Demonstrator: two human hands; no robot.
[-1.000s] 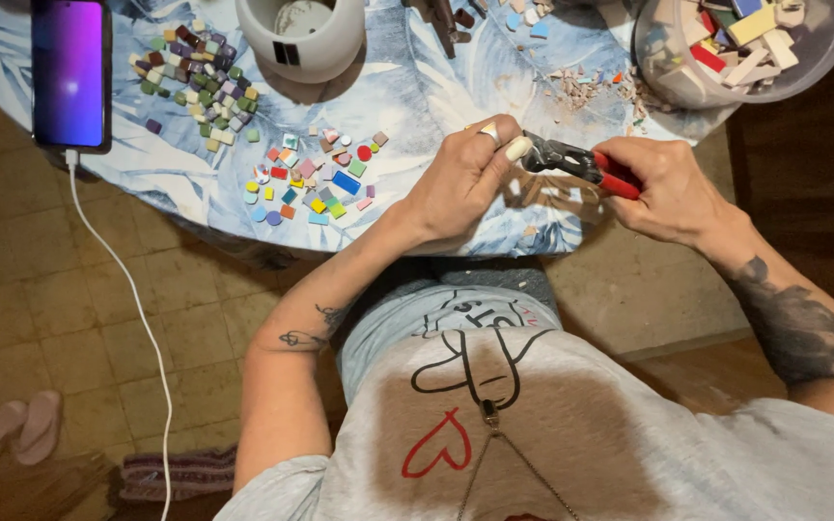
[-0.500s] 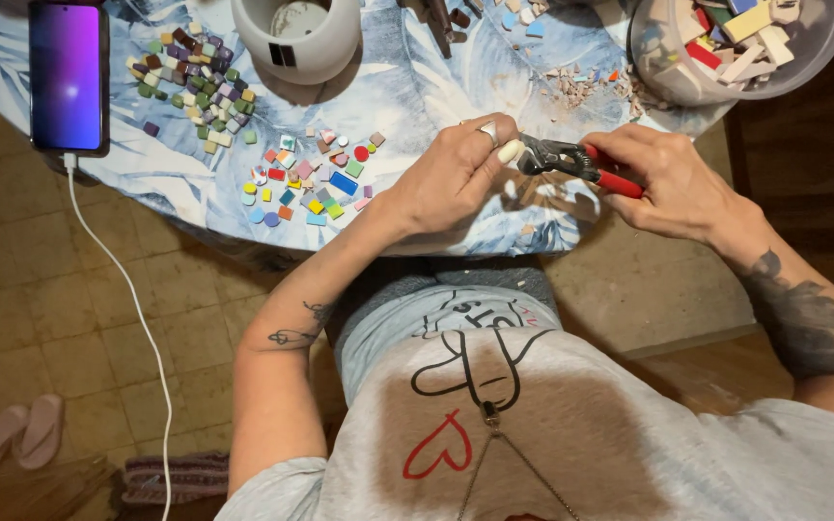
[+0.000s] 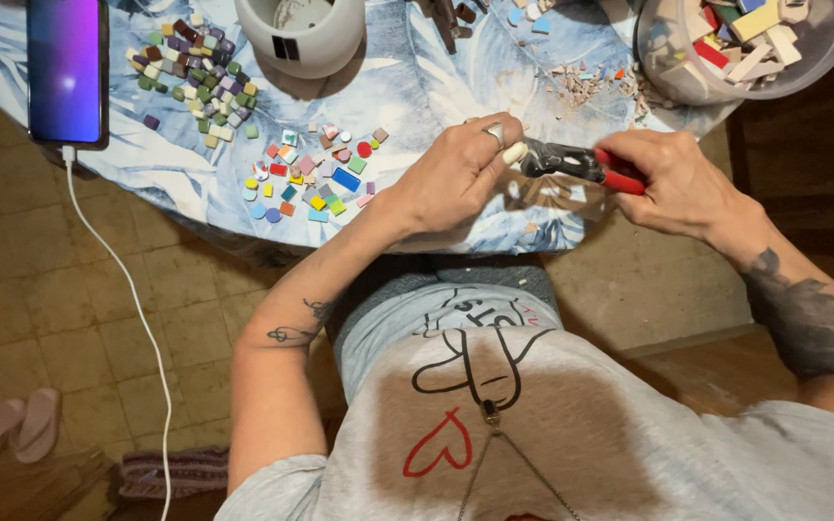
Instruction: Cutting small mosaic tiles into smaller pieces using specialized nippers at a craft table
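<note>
Gripping the red-handled nippers (image 3: 581,164), the right hand (image 3: 682,183) had its fingers wrapped tight around the handles, and the dark jaws pointed left toward the small pale tile piece (image 3: 514,152). That piece sat pinched between the thumb and fingertips of the left hand (image 3: 456,174), whose fingers were closed on it, a ring showing on one of them. Compared with a second earlier, both hands had lifted slightly away from the body and farther over the table (image 3: 407,87), and the tool's jaws had come level with the tile piece, just touching it or just beside it; whether they had bitten on it could not be told. That read as the cut being lined up rather than finished, since the piece looked whole.

Beyond the left hand lay a loose scatter of bright small tiles (image 3: 311,174) on the blue leaf-patterned cloth, unchanged in place. Farther off sat a heap of darker green and purple tiles (image 3: 195,77), a white cup-shaped pot (image 3: 301,39), and a phone (image 3: 68,68) with a lit screen and a white cable (image 3: 118,280) hanging down. Past the right hand, a drift of pale chips (image 3: 591,82) lay before a clear bowl of larger tile strips (image 3: 745,43).
</note>
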